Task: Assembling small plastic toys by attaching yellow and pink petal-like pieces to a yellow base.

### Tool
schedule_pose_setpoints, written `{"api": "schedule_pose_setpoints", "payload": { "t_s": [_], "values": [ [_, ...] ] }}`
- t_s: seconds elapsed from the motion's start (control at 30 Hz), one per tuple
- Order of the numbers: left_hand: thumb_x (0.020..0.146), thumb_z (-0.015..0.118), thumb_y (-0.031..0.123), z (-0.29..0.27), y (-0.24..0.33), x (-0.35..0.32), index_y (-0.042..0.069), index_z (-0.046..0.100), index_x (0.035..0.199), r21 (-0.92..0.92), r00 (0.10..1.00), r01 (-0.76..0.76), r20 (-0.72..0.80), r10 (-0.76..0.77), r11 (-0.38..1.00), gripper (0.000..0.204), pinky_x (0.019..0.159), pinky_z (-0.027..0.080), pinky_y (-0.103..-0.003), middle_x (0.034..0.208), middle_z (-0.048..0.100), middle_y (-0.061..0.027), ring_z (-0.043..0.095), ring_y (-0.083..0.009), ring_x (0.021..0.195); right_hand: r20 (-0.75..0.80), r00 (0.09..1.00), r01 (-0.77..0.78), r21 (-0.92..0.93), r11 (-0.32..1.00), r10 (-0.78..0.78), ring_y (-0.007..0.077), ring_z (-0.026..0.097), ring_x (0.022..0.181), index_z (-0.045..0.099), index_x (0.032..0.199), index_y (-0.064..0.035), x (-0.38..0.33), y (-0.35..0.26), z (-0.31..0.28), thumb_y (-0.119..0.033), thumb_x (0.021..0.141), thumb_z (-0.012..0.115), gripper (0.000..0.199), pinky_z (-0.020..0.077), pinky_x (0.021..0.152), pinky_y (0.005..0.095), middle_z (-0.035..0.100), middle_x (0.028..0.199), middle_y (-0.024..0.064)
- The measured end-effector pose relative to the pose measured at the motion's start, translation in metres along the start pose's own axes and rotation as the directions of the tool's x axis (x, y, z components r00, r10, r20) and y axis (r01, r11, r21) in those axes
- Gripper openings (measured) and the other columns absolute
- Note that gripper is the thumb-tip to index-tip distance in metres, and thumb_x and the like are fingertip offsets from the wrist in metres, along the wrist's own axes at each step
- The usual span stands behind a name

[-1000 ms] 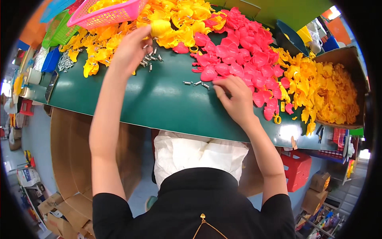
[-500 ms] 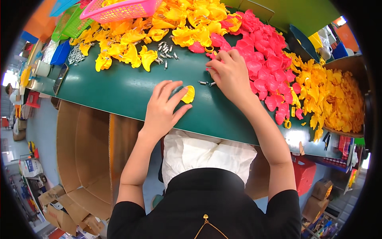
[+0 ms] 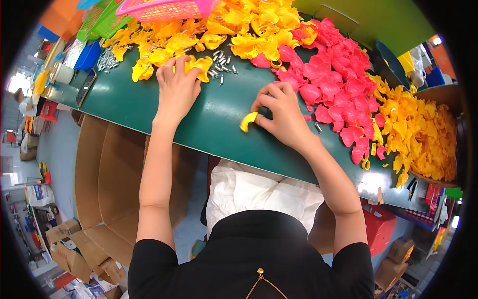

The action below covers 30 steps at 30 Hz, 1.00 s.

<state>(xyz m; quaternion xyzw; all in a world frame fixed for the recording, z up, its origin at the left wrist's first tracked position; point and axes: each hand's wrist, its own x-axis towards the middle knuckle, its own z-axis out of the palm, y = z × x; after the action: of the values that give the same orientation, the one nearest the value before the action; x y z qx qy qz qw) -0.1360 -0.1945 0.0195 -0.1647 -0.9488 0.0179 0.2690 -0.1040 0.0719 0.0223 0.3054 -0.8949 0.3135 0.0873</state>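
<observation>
- Yellow, curved plastic crescent (image 3: 248, 121) is held just left of the right hand (image 3: 284, 112), its upper end pinched between thumb and finger.
- Its long axis is slanted from upper right, at the fingertips, to lower left, with the free end directed away from the palm.
- By the right hand it is reached most closely; the left hand (image 3: 177, 94) is placed well apart, farther up and to the left.
- Yellow, petal-shaped plastic shell (image 3: 202, 67) is met at the left hand's upper right, beside fingers and thumb; whether it is gripped cannot be told.
- Silvery, spring-like metal cylinders (image 3: 222, 68) are scattered just right of that shell on the dark green table (image 3: 219, 132).
- Counted: one crescent; one shell at the left hand; one separate silvery metal cylinder (image 3: 318, 127), seen right of the right wrist; one pink plastic mesh basket (image 3: 164, 11); one brown cardboard box (image 3: 440, 93).
- Too crowded to be counted: the clustered cylinders, the glossy pink plastic shells (image 3: 343, 84) and the heaped yellow plastic pieces (image 3: 398, 129).
</observation>
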Motion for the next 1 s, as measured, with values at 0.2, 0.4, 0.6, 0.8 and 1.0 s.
{"api": "schedule_pose_setpoints", "payload": {
  "t_s": [0.2, 0.4, 0.6, 0.8, 1.0],
  "values": [
    [0.071, 0.068, 0.005, 0.011, 0.013, 0.012, 0.011, 0.064, 0.097, -0.12, 0.996, -0.087, -0.032, 0.083, 0.989, 0.027, 0.099, 0.033, -0.048, 0.125, 0.053, -0.0041, 0.042, -0.0333, 0.121, -0.113, 0.989, -0.074, 0.16, 0.984, 0.093, 0.0246, 0.059, 0.085, 0.064, 0.083, -0.0057, -0.011, 0.013, -0.021, -0.006, 0.071, 0.07, 0.014, 0.0475, 0.076, 0.0348, 0.064, 0.082, 0.0064],
    [0.081, 0.066, 0.004, 0.02, -0.017, 0.011, 0.007, 0.062, 0.098, -0.073, 0.99, -0.141, -0.006, 0.141, 0.987, 0.018, 0.104, 0.032, -0.045, 0.122, 0.059, -0.0076, 0.043, -0.0343, 0.122, -0.394, 0.821, -0.24, 0.419, 0.876, 0.413, 0.0088, 0.062, 0.076, 0.064, 0.098, -0.0037, -0.093, 0.0, -0.096, -0.002, 0.085, 0.061, 0.013, 0.0456, 0.061, 0.0222, 0.066, 0.082, 0.0],
    [0.088, 0.062, 0.003, 0.023, -0.018, 0.018, 0.001, 0.058, 0.1, -0.262, 0.981, -0.183, -0.112, 0.158, 0.948, 0.013, 0.103, 0.034, -0.041, 0.117, 0.06, -0.0087, 0.046, -0.031, 0.119, -0.838, -0.03, -0.716, 0.398, 0.573, 0.544, 0.0059, 0.053, 0.063, 0.066, 0.106, -0.0013, -0.309, 0.095, -0.179, -0.014, 0.091, 0.062, 0.02, 0.0403, 0.057, 0.0204, 0.065, 0.076, 0.0015],
    [0.08, 0.057, -0.007, 0.005, 0.024, 0.014, -0.001, 0.051, 0.092, -0.557, 0.963, -0.216, -0.259, 0.079, 0.802, 0.015, 0.099, 0.041, -0.041, 0.121, 0.057, -0.0159, 0.054, -0.0329, 0.114, -0.838, -0.079, -0.795, 0.379, 0.473, 0.539, 0.0115, 0.061, 0.061, 0.066, 0.112, -0.0003, -0.405, 0.167, -0.222, -0.015, 0.089, 0.061, 0.028, 0.0471, 0.059, 0.0253, 0.068, 0.071, 0.0077],
    [0.062, 0.066, -0.008, -0.038, 0.119, -0.029, 0.001, 0.054, 0.081, -0.629, 0.955, -0.291, -0.151, 0.254, 0.721, 0.025, 0.086, 0.049, -0.044, 0.106, 0.057, -0.0141, 0.058, -0.0366, 0.106, -0.969, -0.174, -0.847, 0.239, 0.474, 0.177, 0.0156, 0.062, 0.069, 0.065, 0.112, -0.0031, -0.383, 0.16, -0.206, -0.015, 0.093, 0.055, 0.025, 0.0484, 0.064, 0.0284, 0.068, 0.083, 0.009]
  ]
}}
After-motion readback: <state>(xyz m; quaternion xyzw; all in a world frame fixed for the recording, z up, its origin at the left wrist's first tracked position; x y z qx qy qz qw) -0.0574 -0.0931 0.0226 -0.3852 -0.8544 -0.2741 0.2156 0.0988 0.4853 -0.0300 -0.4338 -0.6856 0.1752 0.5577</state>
